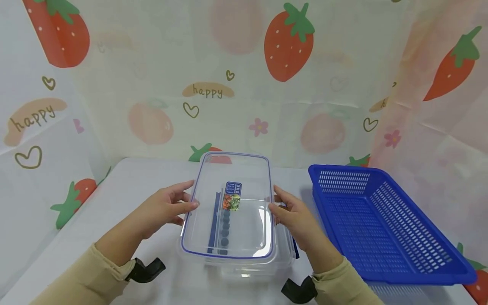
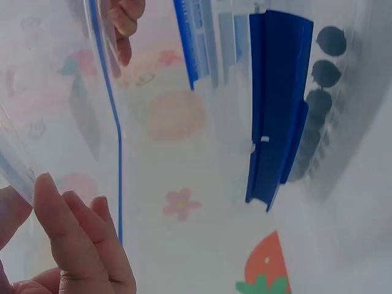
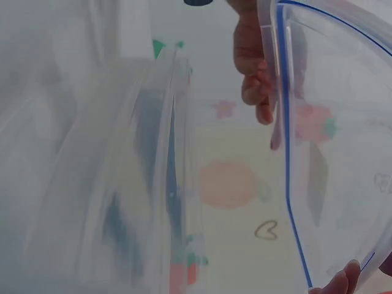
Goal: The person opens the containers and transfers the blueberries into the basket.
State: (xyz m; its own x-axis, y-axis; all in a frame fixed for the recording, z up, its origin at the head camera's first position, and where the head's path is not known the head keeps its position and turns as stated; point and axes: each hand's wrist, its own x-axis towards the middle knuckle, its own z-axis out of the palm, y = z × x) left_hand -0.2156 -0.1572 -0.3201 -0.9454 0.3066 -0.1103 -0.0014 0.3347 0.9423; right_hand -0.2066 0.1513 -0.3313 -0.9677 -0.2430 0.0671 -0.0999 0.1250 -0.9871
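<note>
A clear plastic container lid point(image 1: 251, 169) with a thin blue seal around its edge and a printed sticker point(image 1: 231, 196) is held up flat in the head view. My left hand point(image 1: 164, 208) pinches its left edge, thumb on top. At the opposite edge, my right hand point(image 1: 295, 216) grips it the same way. Beneath the lid stands a clear plastic container point(image 1: 285, 252), partly covered by it in this view. The left wrist view shows a dark blue latch flap point(image 2: 278, 104) on the container's side and several dark round shapes point(image 2: 326, 73) in a row.
A blue plastic basket point(image 1: 381, 178) with slotted walls stands to the right on the white-covered table point(image 1: 160, 262). Behind and at both sides hang strawberry-printed sheets point(image 1: 244, 114). A black wrist mount point(image 1: 146, 270) sits at my left cuff.
</note>
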